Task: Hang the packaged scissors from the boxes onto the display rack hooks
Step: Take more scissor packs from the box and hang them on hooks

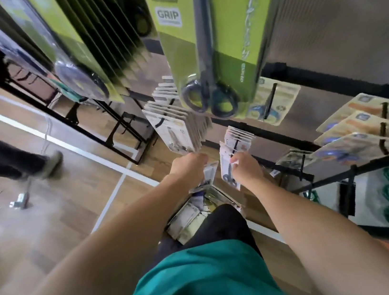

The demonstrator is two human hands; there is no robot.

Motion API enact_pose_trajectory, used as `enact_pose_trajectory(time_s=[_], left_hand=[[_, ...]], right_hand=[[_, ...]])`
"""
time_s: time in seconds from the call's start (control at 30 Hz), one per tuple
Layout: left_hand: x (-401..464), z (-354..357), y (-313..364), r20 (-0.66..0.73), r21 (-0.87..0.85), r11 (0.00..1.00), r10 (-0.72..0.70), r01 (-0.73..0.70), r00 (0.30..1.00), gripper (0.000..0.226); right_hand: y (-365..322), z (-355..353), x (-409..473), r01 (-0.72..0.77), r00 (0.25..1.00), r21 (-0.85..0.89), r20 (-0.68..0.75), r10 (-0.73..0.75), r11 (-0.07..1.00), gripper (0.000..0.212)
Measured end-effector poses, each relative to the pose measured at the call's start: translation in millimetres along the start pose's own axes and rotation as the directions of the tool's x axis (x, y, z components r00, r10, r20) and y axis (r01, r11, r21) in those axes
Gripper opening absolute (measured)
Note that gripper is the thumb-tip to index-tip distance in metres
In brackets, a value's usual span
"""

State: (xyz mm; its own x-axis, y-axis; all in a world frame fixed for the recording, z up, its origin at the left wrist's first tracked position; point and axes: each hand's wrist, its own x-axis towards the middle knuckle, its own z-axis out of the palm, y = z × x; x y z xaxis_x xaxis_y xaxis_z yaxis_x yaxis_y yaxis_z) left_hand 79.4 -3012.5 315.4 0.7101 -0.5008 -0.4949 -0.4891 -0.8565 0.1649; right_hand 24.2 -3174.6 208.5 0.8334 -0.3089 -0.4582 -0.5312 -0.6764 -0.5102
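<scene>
Green-carded scissors (210,52) hang closest overhead. My left hand (188,167) grips spare scissor packs (207,176) as stock; my right hand (243,165) pinches one pack (226,165) at the lower hook (235,145), I judge to thread it. Box (188,219) sits below.

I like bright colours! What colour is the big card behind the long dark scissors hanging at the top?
Lime green, seen in the head view: large scissors package.

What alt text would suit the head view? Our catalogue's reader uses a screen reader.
Seen from above, a person's right hand holds a packaged pair of scissors at a display rack hook, while the left hand holds more packs. Green scissor packs hang overhead; an open box sits on the floor.
</scene>
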Motion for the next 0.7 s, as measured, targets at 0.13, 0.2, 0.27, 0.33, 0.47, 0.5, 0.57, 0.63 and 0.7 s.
enact_pose_trajectory(time_s=[0.13,0.2,0.27,0.33,0.47,0.5,0.57,0.63,0.7], left_hand=[[-2.7,1.3,-1.9,-0.002,-0.01,1.0,-0.009,0.009,1.0,0.023],[-6.0,0.2,-3.3,0.005,-0.003,1.0,-0.007,0.007,1.0,0.024],[-11.3,-3.0,-4.8,0.006,0.009,1.0,0.005,-0.005,1.0,0.024],[-16.9,-6.9,-8.0,0.01,0.019,1.0,0.02,-0.02,1.0,0.022],[-27.8,-18.5,-18.3,0.018,0.021,0.998,0.057,-0.057,0.998,0.018],[-30.7,-19.7,-21.3,0.022,0.009,0.998,0.065,-0.065,0.998,0.02],[-35.5,-21.5,-29.1,0.026,-0.02,0.996,0.09,-0.089,0.996,0.027],[-41.9,-24.6,-37.7,0.008,-0.059,0.989,0.137,-0.137,0.991,0.031],[-49.1,-28.6,-46.0,-0.018,-0.022,0.98,0.2,-0.2,0.98,0.032]], right_hand=[[-2.3,-5.4,-5.0,-0.053,0.997,0.02,0.064,0.052,0.998,0.035],[-7.4,-9.3,-11.8,-0.054,0.992,-0.035,0.116,0.057,0.998,0.034],[-11.6,-13.2,-21.4,-0.086,0.981,-0.057,0.172,0.094,0.995,0.04],[-15.0,-16.5,-31.9,-0.117,0.971,-0.039,0.206,0.123,0.992,0.05],[-27.6,-16.2,-51.1,-0.123,0.968,0.017,0.22,0.116,0.992,0.053],[-33.7,-14.7,-57.5,-0.126,0.968,0.045,0.223,0.113,0.991,0.053],[-48.9,-10.2,-68.9,-0.122,0.972,0.132,0.218,0.091,0.984,0.055],[-68.7,-6.3,-79.5,-0.088,0.976,0.188,0.211,0.048,0.978,0.053],[-91.3,-2.5,-89.0,-0.051,0.987,0.216,0.162,0.016,0.975,0.038]])
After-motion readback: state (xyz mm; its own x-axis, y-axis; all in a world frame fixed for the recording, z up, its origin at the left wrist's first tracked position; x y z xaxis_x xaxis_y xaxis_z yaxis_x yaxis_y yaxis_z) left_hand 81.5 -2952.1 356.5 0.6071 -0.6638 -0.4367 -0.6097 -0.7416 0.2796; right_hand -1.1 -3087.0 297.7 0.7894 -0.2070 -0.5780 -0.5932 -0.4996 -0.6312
